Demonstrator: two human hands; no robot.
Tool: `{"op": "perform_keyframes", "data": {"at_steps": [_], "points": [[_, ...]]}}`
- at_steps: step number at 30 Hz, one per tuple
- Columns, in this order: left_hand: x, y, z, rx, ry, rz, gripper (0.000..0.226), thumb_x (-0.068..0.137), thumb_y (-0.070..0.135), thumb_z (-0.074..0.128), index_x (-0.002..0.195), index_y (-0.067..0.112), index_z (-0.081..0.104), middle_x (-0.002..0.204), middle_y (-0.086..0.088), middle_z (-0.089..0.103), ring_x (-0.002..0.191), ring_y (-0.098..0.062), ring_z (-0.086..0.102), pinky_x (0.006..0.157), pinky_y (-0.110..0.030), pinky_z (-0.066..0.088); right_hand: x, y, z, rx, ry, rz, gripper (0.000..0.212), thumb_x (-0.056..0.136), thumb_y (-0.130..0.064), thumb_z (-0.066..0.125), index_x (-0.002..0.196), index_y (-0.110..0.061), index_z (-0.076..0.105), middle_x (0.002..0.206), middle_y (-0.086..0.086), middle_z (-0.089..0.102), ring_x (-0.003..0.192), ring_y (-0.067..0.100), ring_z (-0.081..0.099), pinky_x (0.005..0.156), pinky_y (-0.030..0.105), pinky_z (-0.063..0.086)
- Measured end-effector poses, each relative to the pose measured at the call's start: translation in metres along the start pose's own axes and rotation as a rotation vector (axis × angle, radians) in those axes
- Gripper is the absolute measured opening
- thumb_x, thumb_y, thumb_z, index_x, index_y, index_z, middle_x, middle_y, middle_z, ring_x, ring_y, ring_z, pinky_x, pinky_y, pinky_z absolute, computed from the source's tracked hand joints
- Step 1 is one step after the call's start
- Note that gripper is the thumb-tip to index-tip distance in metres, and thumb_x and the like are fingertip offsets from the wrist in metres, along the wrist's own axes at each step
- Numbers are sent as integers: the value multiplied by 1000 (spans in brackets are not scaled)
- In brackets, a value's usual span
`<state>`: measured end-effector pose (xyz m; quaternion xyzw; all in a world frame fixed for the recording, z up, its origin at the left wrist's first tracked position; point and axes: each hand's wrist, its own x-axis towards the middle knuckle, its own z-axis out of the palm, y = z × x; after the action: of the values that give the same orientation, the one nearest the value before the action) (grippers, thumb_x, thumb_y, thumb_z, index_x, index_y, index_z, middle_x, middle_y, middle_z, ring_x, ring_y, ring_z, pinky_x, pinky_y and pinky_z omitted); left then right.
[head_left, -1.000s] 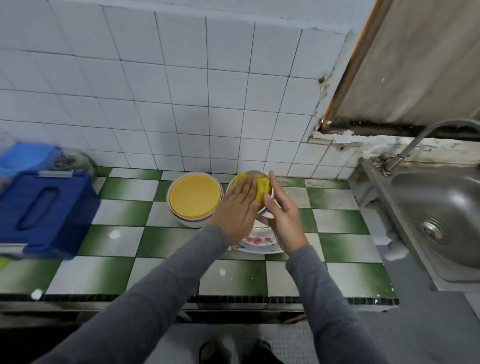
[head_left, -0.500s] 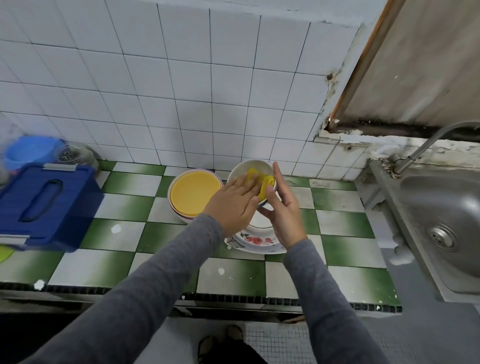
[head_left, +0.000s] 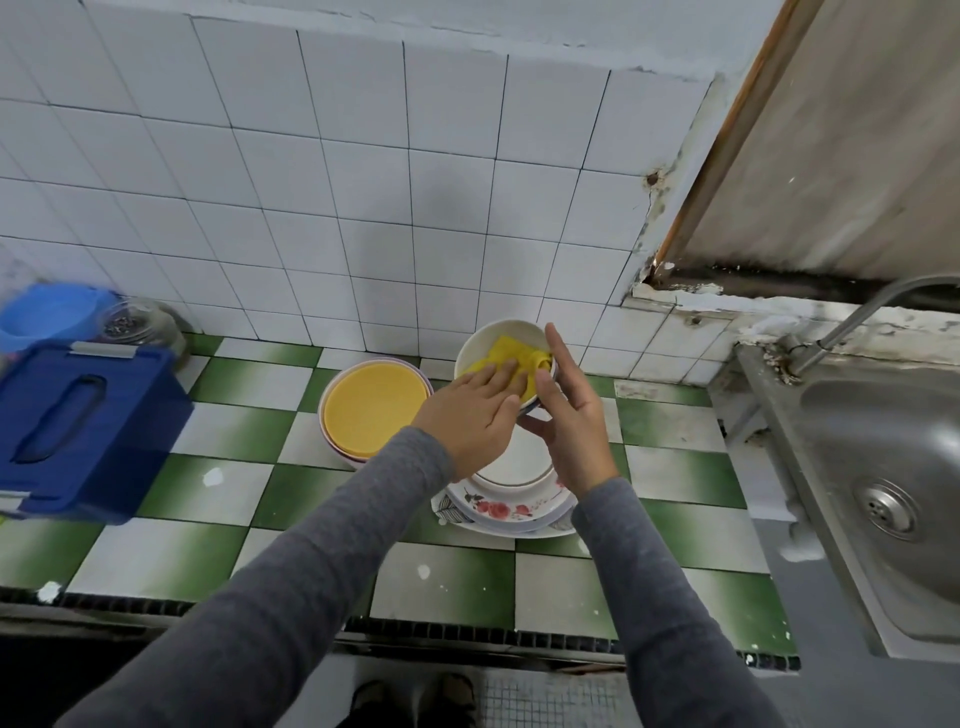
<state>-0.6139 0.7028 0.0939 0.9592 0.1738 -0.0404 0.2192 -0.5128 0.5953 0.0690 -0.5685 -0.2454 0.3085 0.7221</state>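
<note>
Green-and-white tiled bench (head_left: 249, 467): right hand (head_left: 571, 431) grips the tilted bowl (head_left: 483, 345); left hand (head_left: 467, 415), fingers flat, presses the yellow cloth (head_left: 511, 353) inside. Best practice: sweep the whole wall, bowl steady.

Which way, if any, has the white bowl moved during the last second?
Yes. The white bowl has lifted up and toward the wall, away from the plate stack below; its rim now sits clearly higher than the yellow-topped bowl beside it.

The white bowl (head_left: 480, 347) looks glazed and glossy, the yellow cloth (head_left: 511, 356) inside soft and matt. The sink (head_left: 893, 431) is dull brushed metal.
</note>
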Motion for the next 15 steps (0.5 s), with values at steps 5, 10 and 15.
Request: {"op": "perform_keyframes", "data": {"at_steps": [5,10,15], "points": [[10,-7,0,12,-23,-95,52,108,35,8,156,25,-10,165,5,-15,152,-10,-12,123,-29,-7,11,0,8,5,-33,22,42,102,-21,56,136,-46,55,148,-2,51,130,21,56,97,56,54],[11,-16,-9,20,25,-63,55,107,39,8,156,23,-13,164,3,-18,150,-11,-19,123,-32,-10,19,5,18,73,-36,2,43,102,-22,54,139,-44,54,150,3,50,129,24,55,98,55,53],[9,-30,-15,117,84,-48,66,99,47,-1,156,16,-11,165,-2,-14,151,-14,-16,124,-32,-9,25,9,33,122,-22,-8,42,100,-25,56,134,-48,57,140,10,49,116,19,54,92,46,57]]}}
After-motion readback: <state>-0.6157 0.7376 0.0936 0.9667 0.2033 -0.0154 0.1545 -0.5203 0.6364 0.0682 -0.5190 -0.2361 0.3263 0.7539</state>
